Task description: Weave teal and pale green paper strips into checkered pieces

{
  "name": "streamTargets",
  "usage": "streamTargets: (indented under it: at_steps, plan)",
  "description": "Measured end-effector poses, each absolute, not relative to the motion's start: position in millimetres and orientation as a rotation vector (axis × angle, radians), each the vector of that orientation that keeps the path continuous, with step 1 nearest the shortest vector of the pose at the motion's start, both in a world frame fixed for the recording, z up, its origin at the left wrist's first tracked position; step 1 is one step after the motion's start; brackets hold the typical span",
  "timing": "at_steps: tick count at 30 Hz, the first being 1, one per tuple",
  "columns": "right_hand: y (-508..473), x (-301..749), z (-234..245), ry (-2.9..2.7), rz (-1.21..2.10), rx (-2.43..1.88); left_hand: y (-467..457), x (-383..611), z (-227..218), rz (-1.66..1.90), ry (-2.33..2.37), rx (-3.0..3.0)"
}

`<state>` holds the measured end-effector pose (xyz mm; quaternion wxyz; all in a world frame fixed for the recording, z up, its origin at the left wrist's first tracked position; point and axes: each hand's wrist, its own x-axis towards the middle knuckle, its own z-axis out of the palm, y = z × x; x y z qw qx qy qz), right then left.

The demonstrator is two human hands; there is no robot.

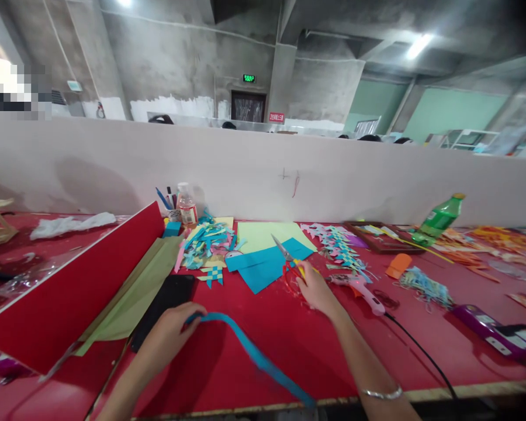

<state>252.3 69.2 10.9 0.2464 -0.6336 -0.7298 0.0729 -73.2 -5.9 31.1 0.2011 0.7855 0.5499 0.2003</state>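
Note:
Pinched in my left hand (175,328) is one end of a long blue paper strip (249,345), which curves right and down to the table's front edge. My right hand (316,286) grips a pair of scissors (284,252) with red and yellow handles, the blades pointing away from me to the upper left. Under the blades lies a sheet of blue paper (258,270), partly over a pale yellow-green sheet (267,234). A black phone-like slab (164,301) rests beside my left hand. Near my right wrist is a pink glue gun (362,290).
A heap of blue and yellow paper strips (208,242) and a row of woven paper pieces (339,248) lie behind. A red board (87,280) stands at left. At right are a green bottle (439,221), an orange piece (398,265) and a purple device (491,333).

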Motion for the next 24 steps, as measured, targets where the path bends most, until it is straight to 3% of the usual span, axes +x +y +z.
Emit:
streamTargets:
  at_steps: [5,17,24]
  plan:
    - [121.4,245.3,26.9,-2.051,0.048,-1.926,6.7,-80.9,32.7,0.491,1.652,2.334]
    - [186.9,222.1,7.8,-2.052,-0.020,-2.074,25.4,-80.3,18.6,0.334,1.586,2.305]
    - [159.6,144.2,5.6,-2.540,0.062,-1.267,24.8,-66.7,14.0,0.298,1.596,2.329]
